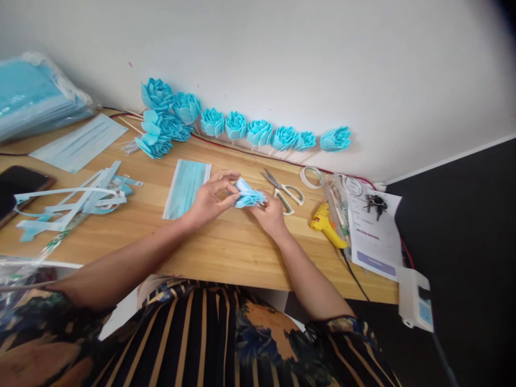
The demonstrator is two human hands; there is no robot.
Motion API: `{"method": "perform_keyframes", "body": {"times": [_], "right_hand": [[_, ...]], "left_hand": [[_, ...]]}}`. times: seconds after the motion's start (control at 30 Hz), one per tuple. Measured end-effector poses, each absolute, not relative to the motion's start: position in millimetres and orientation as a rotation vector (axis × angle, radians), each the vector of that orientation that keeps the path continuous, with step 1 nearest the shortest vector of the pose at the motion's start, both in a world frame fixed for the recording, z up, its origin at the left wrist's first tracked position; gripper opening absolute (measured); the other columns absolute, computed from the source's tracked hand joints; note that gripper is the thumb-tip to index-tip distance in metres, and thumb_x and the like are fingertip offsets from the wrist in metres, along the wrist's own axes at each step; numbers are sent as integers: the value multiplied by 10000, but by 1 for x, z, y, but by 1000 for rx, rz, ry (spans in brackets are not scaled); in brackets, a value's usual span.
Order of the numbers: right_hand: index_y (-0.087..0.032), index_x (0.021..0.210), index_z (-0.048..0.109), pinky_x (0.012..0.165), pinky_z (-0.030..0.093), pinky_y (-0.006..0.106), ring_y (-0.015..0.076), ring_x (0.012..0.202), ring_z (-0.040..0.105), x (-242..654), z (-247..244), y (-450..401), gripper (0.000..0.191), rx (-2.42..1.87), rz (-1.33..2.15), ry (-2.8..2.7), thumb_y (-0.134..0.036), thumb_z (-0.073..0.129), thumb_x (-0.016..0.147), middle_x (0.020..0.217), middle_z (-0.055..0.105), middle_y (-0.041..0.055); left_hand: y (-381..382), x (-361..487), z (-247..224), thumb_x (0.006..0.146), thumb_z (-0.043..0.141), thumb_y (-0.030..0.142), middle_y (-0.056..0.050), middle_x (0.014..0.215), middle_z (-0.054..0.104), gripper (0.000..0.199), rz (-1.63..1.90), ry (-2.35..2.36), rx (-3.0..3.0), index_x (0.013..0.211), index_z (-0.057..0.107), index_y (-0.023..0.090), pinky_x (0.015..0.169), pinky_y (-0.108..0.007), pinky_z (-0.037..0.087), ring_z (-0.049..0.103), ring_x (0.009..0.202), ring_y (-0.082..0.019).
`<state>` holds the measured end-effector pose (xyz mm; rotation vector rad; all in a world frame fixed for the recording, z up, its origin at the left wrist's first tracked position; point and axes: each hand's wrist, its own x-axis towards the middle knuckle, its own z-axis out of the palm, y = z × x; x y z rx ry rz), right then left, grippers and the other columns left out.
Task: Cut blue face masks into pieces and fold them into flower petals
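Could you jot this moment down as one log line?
left hand: holds folded blue piece | right hand: holds same piece | nearby: blue mask, scissors, yellow glue gun

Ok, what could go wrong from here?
The layered blue piece between the left hand and right hand could spread if the grip slips.
The scissors lie close beyond the right hand; a knuckle might knock them.
The cord of the yellow glue gun runs off the table; a snag could drag it.
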<state>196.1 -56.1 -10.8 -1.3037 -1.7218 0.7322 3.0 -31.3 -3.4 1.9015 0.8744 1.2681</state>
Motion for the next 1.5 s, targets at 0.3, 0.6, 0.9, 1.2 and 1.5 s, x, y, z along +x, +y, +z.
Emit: {"method": "perform_keyframes", "body": {"times": [0.3,0.6,0.9,1.2,1.5], "right_hand": [[-188,849,655,623,446,269,153,638,563,196,-20,-50,156,-1444,781,-1717,-333,643,792,735,659,1],[-204,1015,646,729,500,312,187,762,632,194,-11,-52,281,-1426,815,-1730,-314,685,759,886,708,24],[-218,988,641,754,538,350,204,789,660,195,-17,-51,241,-1413,813,-1734,-303,687,767,892,719,23],[-234,1082,623,828,558,395,221,873,690,195,-22,-50,330,-1381,871,-1697,-305,693,767,988,729,40],[-294,1323,511,800,575,359,202,929,684,195,-15,-56,558,-1313,667,-1745,-258,673,791,1204,672,48]], "left_hand": [[-19,1,-19,788,603,321,-21,737,680,163,968,1061,1701,757,642,165,650,-260,483,614,676,-141],[-21,1,-16,783,575,328,-34,809,702,171,934,1077,1798,795,626,166,713,-267,490,642,752,-163],[-23,1,-14,793,555,325,-45,842,699,164,945,1062,1817,822,602,171,796,-315,522,662,818,-188],[-24,1,-12,778,556,304,-53,851,695,129,958,1098,1878,805,584,181,837,-345,545,677,839,-203],[-24,1,-13,766,563,287,-42,804,697,116,959,1074,1851,793,590,178,798,-315,551,684,802,-193]]}}
